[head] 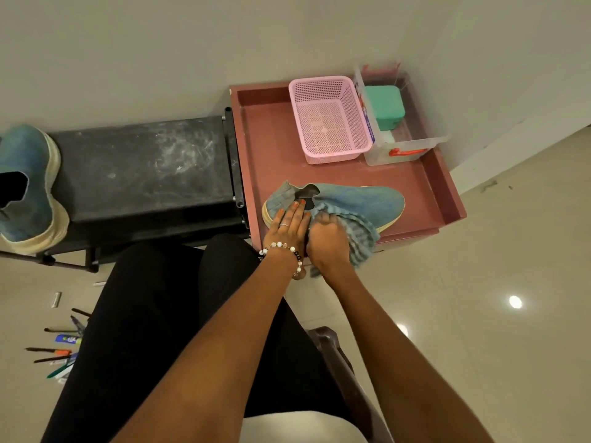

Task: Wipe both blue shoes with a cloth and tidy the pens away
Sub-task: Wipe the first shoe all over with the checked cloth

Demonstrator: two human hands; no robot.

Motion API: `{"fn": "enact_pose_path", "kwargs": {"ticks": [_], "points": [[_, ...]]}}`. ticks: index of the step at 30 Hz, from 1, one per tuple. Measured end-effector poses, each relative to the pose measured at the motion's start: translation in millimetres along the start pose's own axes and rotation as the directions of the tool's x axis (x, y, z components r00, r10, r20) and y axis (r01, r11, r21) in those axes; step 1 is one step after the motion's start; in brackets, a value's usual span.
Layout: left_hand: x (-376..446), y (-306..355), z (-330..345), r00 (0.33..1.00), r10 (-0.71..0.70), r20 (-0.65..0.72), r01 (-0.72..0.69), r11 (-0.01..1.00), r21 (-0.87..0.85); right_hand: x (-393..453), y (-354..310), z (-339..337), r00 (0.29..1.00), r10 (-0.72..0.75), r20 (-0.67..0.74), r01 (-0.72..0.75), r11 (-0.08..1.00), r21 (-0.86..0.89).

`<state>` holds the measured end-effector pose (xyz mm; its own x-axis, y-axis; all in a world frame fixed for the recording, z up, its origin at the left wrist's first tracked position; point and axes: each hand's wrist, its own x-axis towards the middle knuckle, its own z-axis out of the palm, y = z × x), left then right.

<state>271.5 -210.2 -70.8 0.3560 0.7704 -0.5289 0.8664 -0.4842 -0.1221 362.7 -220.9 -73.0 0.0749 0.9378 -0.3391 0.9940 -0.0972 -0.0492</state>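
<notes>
- A blue suede slip-on shoe with a cream sole [367,203] lies in the dusty-pink shallow tray [447,199], toe pointing right.
- The left hand [289,223], wearing a ring and a beaded bracelet, lies flat with straight fingers on the heel end of that shoe, steadying it.
- The right hand [326,238] is curled round a grey-blue ribbed cloth [361,233], bunched against the near side of the shoe.
- The second blue shoe with its thick cream sole [28,187] sits well apart, at the left end of the scuffed black bench [144,167].
- A scatter of pens and markers [60,350] lies on the pale tiled floor beside the person's black-clad leg.
- At the tray's far end stand a pink perforated plastic basket [329,119] and, just beside it, a clear plastic box [403,148] with a green container [383,107] inside.
</notes>
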Motion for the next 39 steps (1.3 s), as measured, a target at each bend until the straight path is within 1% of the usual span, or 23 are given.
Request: {"fn": "enact_pose_path", "kwargs": {"ticks": [2,4,7,10,11,12,14,15,17,19,20,21,23,24,25,26,27,29,30,31,32,34,39], "points": [[0,-1,1,1.000,-0.009,0.028,0.008,1.000,0.030,-2,16,-1,0.991,-0.132,-0.010,0.132,0.987,0.086],[0,1,2,0.999,-0.005,0.045,0.004,1.000,0.025,-7,47,-3,0.977,-0.212,0.002,0.212,0.977,0.040],[0,0,0,1.000,0.000,0.005,0.000,1.000,-0.012,-8,48,-1,0.997,-0.075,-0.033,0.071,0.990,-0.120],[1,-1,1,1.000,-0.008,-0.027,0.007,1.000,-0.022,1,4,3,0.996,0.081,-0.022,-0.082,0.995,-0.060],[1,0,3,1.000,-0.015,-0.021,0.015,1.000,-0.015,0,0,6,0.997,0.058,-0.058,-0.058,0.998,-0.009],[1,0,4,1.000,-0.016,-0.008,0.016,1.000,-0.005,-2,5,7,0.996,-0.021,-0.088,0.026,0.998,0.060],[2,1,4,1.000,-0.008,0.012,0.008,1.000,0.009,-12,34,0,0.980,-0.191,-0.051,0.198,0.952,0.236],[2,1,3,1.000,-0.005,0.015,0.005,1.000,0.014,-16,52,-4,0.974,-0.227,-0.021,0.223,0.929,0.295],[-1,0,0,1.000,0.001,0.015,-0.001,1.000,0.005,-17,80,-15,0.992,-0.124,0.006,0.115,0.943,0.314],[-3,-1,-1,1.000,0.015,0.004,-0.015,1.000,-0.020,-13,89,-32,0.991,0.124,-0.053,-0.094,0.919,0.384],[-4,-1,0,1.000,0.018,-0.010,-0.018,0.999,-0.027,-11,91,-42,0.951,0.288,-0.112,-0.198,0.845,0.497],[-5,-1,0,0.999,0.013,-0.033,-0.014,0.999,-0.029,-11,90,-54,0.879,0.456,-0.139,-0.270,0.717,0.643],[-7,1,-2,0.993,0.031,-0.112,-0.036,0.998,-0.049,-17,85,-74,0.675,0.721,-0.157,-0.233,0.410,0.882],[-7,4,-4,0.983,0.074,-0.166,-0.082,0.996,-0.045,-21,82,-77,0.570,0.791,-0.223,-0.167,0.376,0.911],[-7,7,-5,0.967,0.128,-0.219,-0.136,0.991,-0.020,-25,76,-77,0.500,0.805,-0.318,-0.121,0.428,0.895],[-8,11,-6,0.952,0.178,-0.250,-0.183,0.983,0.005,-28,70,-73,0.481,0.768,-0.424,-0.090,0.524,0.847],[-8,14,-5,0.947,0.206,-0.247,-0.211,0.978,0.006,-27,63,-63,0.528,0.681,-0.507,-0.061,0.626,0.777],[-8,19,-2,0.967,0.172,-0.187,-0.184,0.982,-0.048,-19,49,-37,0.749,0.346,-0.565,0.017,0.843,0.538],[-8,20,-1,0.976,0.157,-0.154,-0.168,0.984,-0.062,-13,44,-23,0.850,0.146,-0.506,0.068,0.923,0.380],[-8,21,-1,0.981,0.148,-0.129,-0.158,0.985,-0.071,-8,41,-8,0.922,-0.021,-0.385,0.120,0.965,0.234],[-7,23,-1,0.982,0.148,-0.117,-0.158,0.985,-0.076,-5,41,1,0.963,-0.118,-0.243,0.156,0.977,0.145],[-4,24,-2,0.982,0.140,-0.124,-0.151,0.985,-0.084,-4,47,9,0.979,-0.186,-0.082,0.193,0.978,0.082],[2,26,1,0.978,0.085,-0.192,-0.110,0.986,-0.126,-7,84,-4,0.974,-0.225,-0.014,0.220,0.965,-0.140]]}}
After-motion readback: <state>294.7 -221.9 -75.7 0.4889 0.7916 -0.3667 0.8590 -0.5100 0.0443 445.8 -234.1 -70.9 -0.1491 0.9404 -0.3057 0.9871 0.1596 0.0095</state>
